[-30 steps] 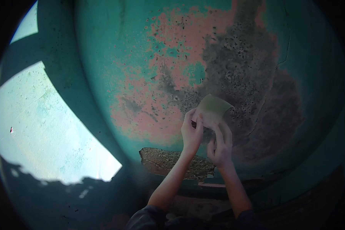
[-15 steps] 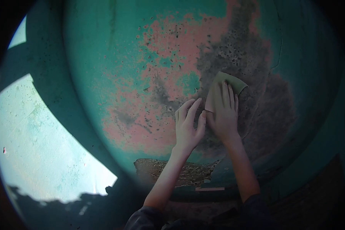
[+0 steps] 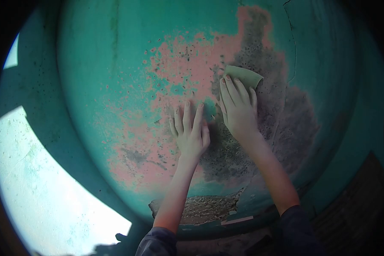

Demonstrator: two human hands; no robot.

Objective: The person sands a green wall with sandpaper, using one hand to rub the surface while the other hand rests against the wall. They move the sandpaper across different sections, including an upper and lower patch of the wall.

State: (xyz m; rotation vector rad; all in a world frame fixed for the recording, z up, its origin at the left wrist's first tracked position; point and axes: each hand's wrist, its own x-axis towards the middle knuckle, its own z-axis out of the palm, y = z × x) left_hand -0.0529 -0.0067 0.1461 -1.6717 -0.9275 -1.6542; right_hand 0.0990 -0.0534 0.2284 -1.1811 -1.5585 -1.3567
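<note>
A green wall (image 3: 94, 64) with a worn patch of pink (image 3: 179, 64) and dark grey (image 3: 294, 115) fills the middle of the view. My right hand (image 3: 240, 104) lies on a small greenish sheet that looks like sandpaper (image 3: 247, 77), its fingers pressing it to the grey part. The sheet's upper and right edges show beyond the fingertips; the rest is hidden under the hand. Lower and to the left, my left hand (image 3: 190, 132) rests on the pink and grey area, fingers spread and nothing held.
Low on the wall, a broken-out spot shows rough brown material (image 3: 209, 209). A thin crack (image 3: 291, 42) runs down the upper right. Bright sunlight falls on the surface at the left (image 3: 51, 192). Dark edges surround the view.
My right hand has moved up the wall with the sheet. My left hand has shifted left, its fingers now flatter and more spread. The camera view has tilted up slightly.
</note>
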